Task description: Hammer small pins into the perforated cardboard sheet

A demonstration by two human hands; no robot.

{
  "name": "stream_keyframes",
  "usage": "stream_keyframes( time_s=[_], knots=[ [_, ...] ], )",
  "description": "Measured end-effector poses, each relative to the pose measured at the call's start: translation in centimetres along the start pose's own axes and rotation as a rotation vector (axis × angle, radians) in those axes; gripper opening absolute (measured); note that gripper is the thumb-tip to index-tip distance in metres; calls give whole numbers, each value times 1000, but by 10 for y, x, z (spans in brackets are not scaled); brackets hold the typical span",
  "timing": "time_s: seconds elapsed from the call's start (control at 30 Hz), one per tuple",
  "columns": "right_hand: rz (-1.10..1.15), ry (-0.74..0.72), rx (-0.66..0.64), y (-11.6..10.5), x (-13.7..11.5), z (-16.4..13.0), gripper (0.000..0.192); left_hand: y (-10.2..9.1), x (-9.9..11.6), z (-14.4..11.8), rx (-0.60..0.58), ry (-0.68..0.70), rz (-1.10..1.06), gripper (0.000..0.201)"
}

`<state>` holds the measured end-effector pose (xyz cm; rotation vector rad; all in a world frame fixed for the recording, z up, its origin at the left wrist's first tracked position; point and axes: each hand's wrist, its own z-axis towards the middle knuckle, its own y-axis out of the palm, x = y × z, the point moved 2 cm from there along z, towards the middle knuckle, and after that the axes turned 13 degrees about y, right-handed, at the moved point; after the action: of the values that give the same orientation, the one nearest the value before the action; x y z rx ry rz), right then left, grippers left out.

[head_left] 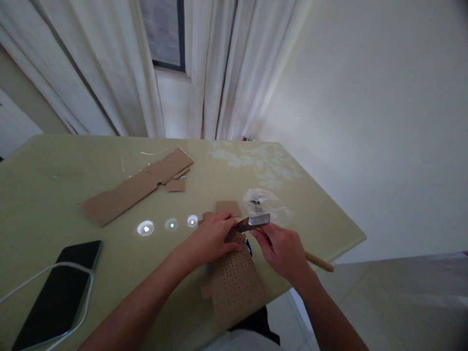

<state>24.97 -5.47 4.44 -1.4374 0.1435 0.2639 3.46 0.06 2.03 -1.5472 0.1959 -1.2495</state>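
Note:
My left hand (pixel 214 238) presses down on the top of a brown cardboard piece (pixel 236 287) full of small punched holes, which lies at the near edge of the table. My right hand (pixel 283 251) grips a hammer; its metal head (pixel 254 222) sits just right of my left fingers, and its wooden handle (pixel 320 262) sticks out to the right past my wrist. Something blue (pixel 249 247) shows under the cardboard between my hands.
A long cardboard strip (pixel 137 187) with small scraps lies farther back on the olive table (pixel 54 195). A small cardboard square (pixel 227 208) and a clear plastic bag (pixel 265 202) sit beyond my hands. A black phone (pixel 60 290) with a white cable lies near left.

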Motion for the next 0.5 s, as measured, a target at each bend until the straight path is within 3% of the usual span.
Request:
stream_keyframes(
  time_s=[0.2,0.37,0.5],
  knots=[
    [-93,29,-146,7,-4,2,30,3,-2,0,11,12,9,35],
    [-24,48,-58,8,-4,-1,29,0,1,1,-1,-9,15,36],
    [-66,57,-135,12,-5,-2,27,0,1,1,2,-6,17,33]
  ],
)
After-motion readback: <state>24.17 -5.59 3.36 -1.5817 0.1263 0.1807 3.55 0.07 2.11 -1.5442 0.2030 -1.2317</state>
